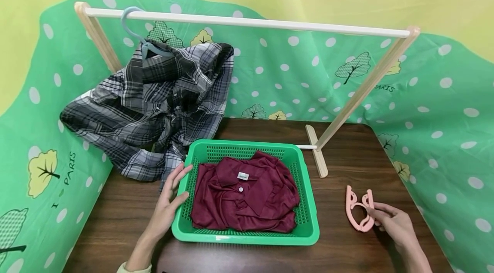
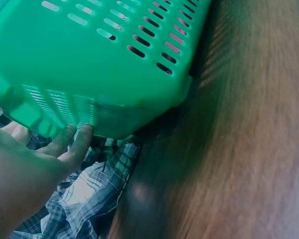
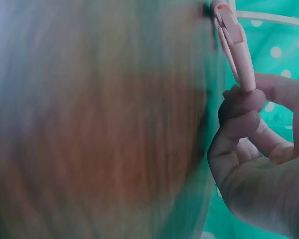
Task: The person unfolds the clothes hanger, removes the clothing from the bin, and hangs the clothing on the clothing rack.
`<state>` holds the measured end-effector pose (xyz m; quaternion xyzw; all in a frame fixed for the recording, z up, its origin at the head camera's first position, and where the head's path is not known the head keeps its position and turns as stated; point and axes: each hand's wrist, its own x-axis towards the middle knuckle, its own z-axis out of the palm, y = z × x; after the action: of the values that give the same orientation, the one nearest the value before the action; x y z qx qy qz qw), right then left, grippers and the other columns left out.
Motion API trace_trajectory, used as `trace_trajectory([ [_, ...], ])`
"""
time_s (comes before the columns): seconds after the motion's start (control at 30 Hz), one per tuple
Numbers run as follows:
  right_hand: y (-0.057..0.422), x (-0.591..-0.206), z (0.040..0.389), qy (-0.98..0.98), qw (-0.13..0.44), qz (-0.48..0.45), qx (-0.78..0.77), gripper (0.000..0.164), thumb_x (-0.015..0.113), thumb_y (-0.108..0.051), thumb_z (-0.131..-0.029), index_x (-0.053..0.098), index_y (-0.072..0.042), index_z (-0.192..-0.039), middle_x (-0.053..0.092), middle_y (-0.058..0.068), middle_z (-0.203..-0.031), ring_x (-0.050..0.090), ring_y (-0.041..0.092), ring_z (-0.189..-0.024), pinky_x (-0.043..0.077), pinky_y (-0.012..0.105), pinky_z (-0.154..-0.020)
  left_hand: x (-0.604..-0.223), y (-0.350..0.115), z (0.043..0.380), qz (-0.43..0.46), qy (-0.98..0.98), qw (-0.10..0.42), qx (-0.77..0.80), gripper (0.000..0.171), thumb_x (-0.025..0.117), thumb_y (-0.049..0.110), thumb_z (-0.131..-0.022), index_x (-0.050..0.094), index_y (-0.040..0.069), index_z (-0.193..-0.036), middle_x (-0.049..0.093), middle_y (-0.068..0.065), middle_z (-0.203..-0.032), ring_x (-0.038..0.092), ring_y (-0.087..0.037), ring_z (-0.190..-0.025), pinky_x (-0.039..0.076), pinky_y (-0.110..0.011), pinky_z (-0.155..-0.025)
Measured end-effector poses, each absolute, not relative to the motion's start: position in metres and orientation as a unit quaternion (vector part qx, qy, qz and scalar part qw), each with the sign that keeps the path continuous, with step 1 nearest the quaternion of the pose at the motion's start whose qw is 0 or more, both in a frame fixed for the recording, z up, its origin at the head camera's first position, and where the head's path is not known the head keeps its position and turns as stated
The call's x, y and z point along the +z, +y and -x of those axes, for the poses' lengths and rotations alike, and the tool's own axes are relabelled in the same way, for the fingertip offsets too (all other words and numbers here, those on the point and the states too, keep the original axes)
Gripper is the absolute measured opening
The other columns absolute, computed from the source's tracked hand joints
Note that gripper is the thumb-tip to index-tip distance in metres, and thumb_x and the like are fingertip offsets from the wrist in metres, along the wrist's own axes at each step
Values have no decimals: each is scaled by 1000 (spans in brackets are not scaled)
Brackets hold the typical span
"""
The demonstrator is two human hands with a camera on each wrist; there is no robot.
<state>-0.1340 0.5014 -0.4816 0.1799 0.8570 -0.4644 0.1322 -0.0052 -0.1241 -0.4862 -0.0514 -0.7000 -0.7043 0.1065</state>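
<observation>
A green plastic basket (image 1: 308, 204) stands on the table, holding a folded dark red collared shirt (image 1: 247, 196) with a white label. My left hand (image 1: 167, 204) is at the basket's left side, thumb near the rim. In the left wrist view its fingers (image 2: 79, 144) reach along the outer wall, fairly straight. To the right of the basket, my right hand (image 1: 395, 223) pinches a pink folding hanger (image 1: 351, 215) between thumb and fingers. The hanger's two arms are folded up, and the right wrist view shows it edge-on.
Behind the basket stands a rack with a white rod (image 1: 247, 22) and wooden legs (image 1: 362, 93). A grey plaid shirt (image 1: 154, 88) hangs at its left on a blue hanger (image 1: 127, 24), its lower part down by the basket. Patterned green cloth (image 1: 444, 136) surrounds the dark wooden table (image 1: 270, 260).
</observation>
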Motion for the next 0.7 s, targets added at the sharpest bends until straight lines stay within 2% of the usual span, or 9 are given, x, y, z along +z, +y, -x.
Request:
trace_trajectory([
  [0.1, 498, -478, 135, 821, 142, -188, -520, 28, 78, -15, -104, 75, -39, -90, 68, -11, -71, 61, 4, -67, 55, 25, -61, -485, -126, 5, 66, -695, 106, -708, 72, 48, -10, -111, 16, -2, -175, 41, -13, -176, 33, -3, -161, 26, -14, -122],
  [0.2, 493, -471, 135, 791, 143, -187, -565, 32, 78, -13, -105, 75, -42, -90, 70, -12, -74, 62, 4, -67, 54, 24, -61, -481, -129, 5, 68, -705, 105, -698, 71, 47, -9, -112, 17, 1, -176, 40, -17, -175, 36, -4, -159, 29, -15, -122],
  [0.33, 480, -459, 135, 762, 126, -160, -615, 33, 75, -9, -106, 79, -39, -94, 73, -11, -77, 64, 4, -66, 54, 22, -60, -472, -134, 8, 49, -737, 118, -664, 66, 48, -4, -114, 25, 6, -175, 44, -21, -172, 42, -6, -156, 36, -16, -120],
  [0.5, 454, -438, 137, 735, 104, -106, -662, 30, 72, -3, -106, 82, -31, -100, 73, -10, -76, 63, 3, -65, 52, 20, -58, -453, -140, 13, 40, -769, 124, -625, 58, 50, -2, -115, 36, 3, -171, 44, -30, -169, 43, -2, -155, 36, -18, -120],
  [0.6, 441, -424, 137, 719, 102, -79, -683, 30, 69, 0, -107, 82, -27, -104, 73, -9, -79, 63, 3, -65, 52, 19, -58, -438, -141, 15, 53, -789, 105, -603, 56, 52, 1, -115, 40, 5, -170, 43, -28, -170, 41, 2, -154, 33, -14, -121],
  [0.7, 427, -410, 138, 707, 105, -50, -698, 31, 65, 2, -108, 82, -24, -107, 75, -7, -83, 64, 3, -67, 52, 18, -57, -423, -139, 18, 71, -807, 85, -580, 55, 55, 3, -115, 45, 8, -168, 46, -21, -171, 40, -4, -156, 32, -13, -122],
])
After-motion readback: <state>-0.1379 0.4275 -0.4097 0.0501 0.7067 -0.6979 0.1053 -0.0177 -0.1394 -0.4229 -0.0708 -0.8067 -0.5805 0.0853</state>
